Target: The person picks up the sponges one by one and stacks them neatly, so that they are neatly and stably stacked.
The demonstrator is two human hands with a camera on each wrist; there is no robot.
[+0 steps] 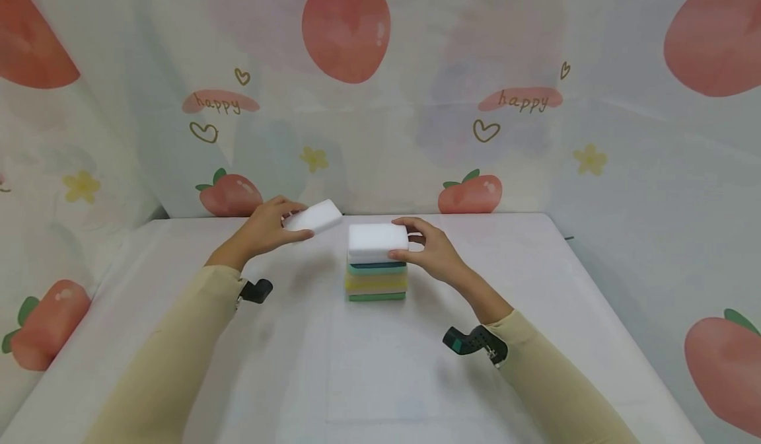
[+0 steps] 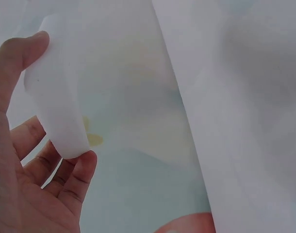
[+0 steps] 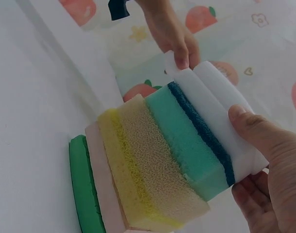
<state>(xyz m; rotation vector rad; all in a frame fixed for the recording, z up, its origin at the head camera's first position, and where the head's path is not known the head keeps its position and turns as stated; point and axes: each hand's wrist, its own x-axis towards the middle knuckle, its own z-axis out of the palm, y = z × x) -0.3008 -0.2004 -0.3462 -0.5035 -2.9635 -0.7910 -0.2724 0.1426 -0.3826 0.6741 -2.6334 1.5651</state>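
Observation:
My left hand [image 1: 263, 230] pinches a white foam sponge [image 1: 316, 216] between thumb and fingers, tilted in the air left of a stack. In the left wrist view this same sponge [image 2: 60, 92] appears edge-on. My right hand [image 1: 436, 252] grips white sponge [image 1: 377, 238] at the top of the stack from its right side. Two white layers [image 3: 216, 92] show there in the right wrist view. Beneath them lie a teal sponge [image 3: 182, 141] with a dark blue scrub layer, a beige and yellow sponge [image 3: 148, 150], a pinkish layer [image 3: 104, 174] and a green layer [image 3: 82, 184].
The stack stands upright on a table with a white cloth [image 1: 368, 378]. Close behind the table's far edge hangs a curtain [image 1: 404, 147] printed with fruit, hearts and flowers. Dark wrist cameras [image 1: 257, 291] sit at both sleeve cuffs.

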